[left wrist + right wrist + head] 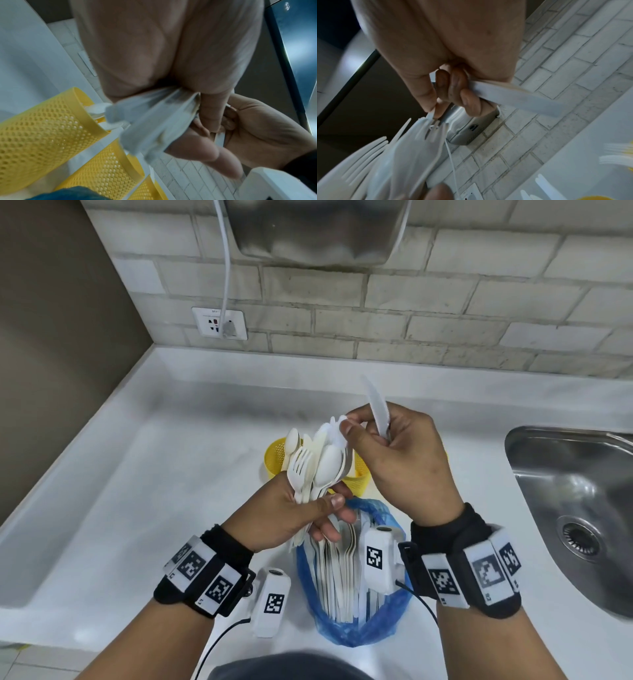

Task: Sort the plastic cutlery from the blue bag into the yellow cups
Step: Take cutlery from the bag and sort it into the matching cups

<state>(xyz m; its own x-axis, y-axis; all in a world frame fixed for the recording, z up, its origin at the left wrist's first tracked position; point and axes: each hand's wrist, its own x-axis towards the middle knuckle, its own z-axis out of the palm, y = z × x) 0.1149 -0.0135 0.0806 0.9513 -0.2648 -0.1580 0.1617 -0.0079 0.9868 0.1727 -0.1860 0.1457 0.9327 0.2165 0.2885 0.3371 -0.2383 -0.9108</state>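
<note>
Sorting partly done: left hand (291, 515) grips a mixed cutlery bundle (315, 463), right hand (404, 460) holds a knife (376, 409) while pinching another piece, above the yellow cups (277, 455); blue bag (352, 611), near the counter's front edge, remains well stocked.

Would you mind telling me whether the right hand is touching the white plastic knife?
Touching. In the right wrist view, the curled fingers of the right hand wrap around the white plastic knife, with no gap visible.
</note>
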